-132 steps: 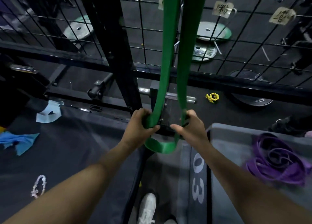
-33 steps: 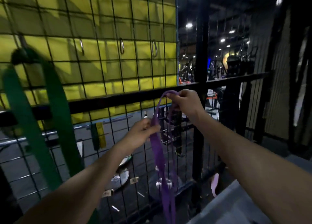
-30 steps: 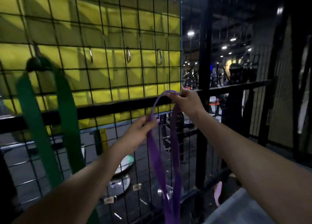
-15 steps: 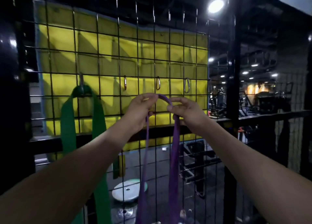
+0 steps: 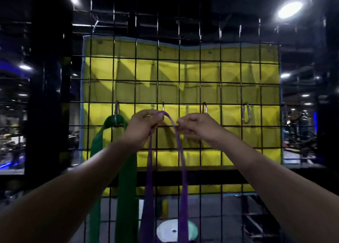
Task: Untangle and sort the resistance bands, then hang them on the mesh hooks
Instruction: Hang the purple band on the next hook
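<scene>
Left hand [image 5: 145,127] pinches top of purple band [image 5: 180,162] loop, fingers curled round it; right hand [image 5: 197,126] grips same loop just to its right, fingers curled. Band top arches between both hands, right below a metal hook [image 5: 163,107] on the wire mesh [image 5: 211,88]; touching the hook or not, cannot tell. Two flat purple strands hang down from hands, out of view at bottom. Left of left hand: wide flat green band [image 5: 126,178] hung on hook [image 5: 116,109], partly behind left forearm. Right of right hand: two more carabiner-shaped hooks, one [image 5: 205,108] near, one [image 5: 245,113] further. Yellow padded mat [image 5: 183,68] behind black square-grid mesh. Round weight plate [image 5: 170,230] on floor below, blurred
</scene>
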Available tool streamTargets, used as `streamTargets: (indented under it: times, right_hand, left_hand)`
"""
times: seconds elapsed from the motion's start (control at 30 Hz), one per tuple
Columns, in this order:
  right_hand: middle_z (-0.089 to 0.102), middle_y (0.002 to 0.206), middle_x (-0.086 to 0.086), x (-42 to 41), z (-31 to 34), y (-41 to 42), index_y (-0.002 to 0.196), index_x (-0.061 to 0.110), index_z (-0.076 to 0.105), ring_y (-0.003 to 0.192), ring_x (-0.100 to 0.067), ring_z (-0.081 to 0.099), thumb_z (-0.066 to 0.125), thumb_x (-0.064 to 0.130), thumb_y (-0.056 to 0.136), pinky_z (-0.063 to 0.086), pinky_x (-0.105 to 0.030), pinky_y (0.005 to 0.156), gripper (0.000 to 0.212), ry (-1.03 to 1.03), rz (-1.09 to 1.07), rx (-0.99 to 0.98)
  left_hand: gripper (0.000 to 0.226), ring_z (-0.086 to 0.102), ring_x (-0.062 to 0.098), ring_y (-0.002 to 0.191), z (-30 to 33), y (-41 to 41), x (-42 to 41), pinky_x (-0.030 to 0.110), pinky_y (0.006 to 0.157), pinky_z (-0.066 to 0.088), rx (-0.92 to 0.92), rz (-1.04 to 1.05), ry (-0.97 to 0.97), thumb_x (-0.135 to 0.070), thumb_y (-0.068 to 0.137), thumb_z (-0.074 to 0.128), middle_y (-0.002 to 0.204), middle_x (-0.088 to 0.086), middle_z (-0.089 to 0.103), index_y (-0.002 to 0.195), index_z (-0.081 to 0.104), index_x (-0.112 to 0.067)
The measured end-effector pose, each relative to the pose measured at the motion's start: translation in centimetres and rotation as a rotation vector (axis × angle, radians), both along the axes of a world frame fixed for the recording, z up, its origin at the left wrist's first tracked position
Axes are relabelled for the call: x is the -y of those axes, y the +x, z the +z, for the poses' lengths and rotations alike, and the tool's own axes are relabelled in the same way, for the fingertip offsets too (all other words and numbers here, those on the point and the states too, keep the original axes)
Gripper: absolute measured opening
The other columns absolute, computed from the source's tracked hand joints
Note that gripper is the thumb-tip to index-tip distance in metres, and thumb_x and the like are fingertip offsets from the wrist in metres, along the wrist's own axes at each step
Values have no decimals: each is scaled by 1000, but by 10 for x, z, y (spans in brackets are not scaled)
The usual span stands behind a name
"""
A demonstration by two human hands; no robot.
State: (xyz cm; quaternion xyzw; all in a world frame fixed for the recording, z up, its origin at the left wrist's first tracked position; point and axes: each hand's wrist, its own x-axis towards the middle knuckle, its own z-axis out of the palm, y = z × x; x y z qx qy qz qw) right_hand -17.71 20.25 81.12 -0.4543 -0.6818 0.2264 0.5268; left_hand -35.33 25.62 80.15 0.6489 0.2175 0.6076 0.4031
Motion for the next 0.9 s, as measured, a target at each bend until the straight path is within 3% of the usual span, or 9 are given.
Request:
streamTargets:
  times: [0.1, 0.17, 0.23, 0.33, 0.47, 0.63, 0.73, 0.9]
  right_hand:
    - [67, 96, -11, -15, 15, -8, 102, 5, 63, 83, -17, 63, 53, 20, 94, 51, -21, 73, 20, 62, -9, 9]
    - [65, 92, -15, -25, 24, -17, 103, -4, 63, 75, -16, 60, 52, 12, 94, 49, -20, 66, 21, 109, -51, 59]
    - [68, 88, -20, -40, 29, -27, 93, -5, 67, 73, -19, 60, 54, 9, 91, 52, -32, 69, 19, 179, -134, 135]
    - [70, 89, -21, -55, 33, -43, 87, -3, 71, 83, -29, 64, 60, 16, 88, 50, -35, 76, 22, 256, -281, 212]
    - [69, 98, -18, -63, 33, -53, 91, -1, 69, 93, -30, 62, 61, 22, 89, 37, -24, 68, 24, 239, -326, 59]
    - [59, 72, -10, -70, 34, -52, 56, 13, 53, 71, -21, 52, 64, 17, 86, 39, -27, 68, 32, 136, -277, -98]
    - [58, 66, -12, -66, 41, -48, 61, 7, 58, 68, -25, 55, 69, 7, 81, 50, -37, 69, 23, 58, -159, -198]
    - [59, 66, -13, -47, 53, -50, 75, -3, 60, 57, -20, 58, 76, -2, 71, 54, -25, 51, 16, -68, -65, -266]
  left_hand:
    - [22, 62, 19, 77, 9, -4, -4, 37, 75, 51, -49, 119, 38, -14, 82, 67, 87, 11, 69, 100, 63, -2]
    - [19, 65, 8, 68, 11, -8, -4, 24, 67, 52, -58, 173, 66, -14, 82, 69, 81, 6, 70, 97, 60, -5]
    - [23, 59, 2, 57, 13, -11, -3, 14, 55, 47, -60, 209, 77, -13, 81, 69, 74, -1, 66, 98, 54, -8]
    - [25, 53, 14, 67, 14, -19, -5, 24, 62, 43, -49, 229, 61, -15, 78, 71, 75, 2, 64, 94, 51, -11]
    - [24, 55, 17, 73, 15, -23, -7, 31, 71, 46, -82, 248, 59, -18, 76, 74, 77, 4, 65, 88, 54, -12]
    - [30, 61, 15, 76, 20, -19, -11, 29, 74, 50, -127, 252, 86, -18, 75, 75, 75, 0, 68, 95, 57, -8]
    - [23, 62, 13, 76, 27, -15, -12, 25, 70, 50, -149, 224, 125, -15, 76, 74, 79, 2, 68, 92, 58, -11]
    - [18, 63, 13, 71, 36, -9, -14, 26, 71, 53, -184, 192, 198, -11, 78, 72, 75, 3, 69, 90, 58, -8]
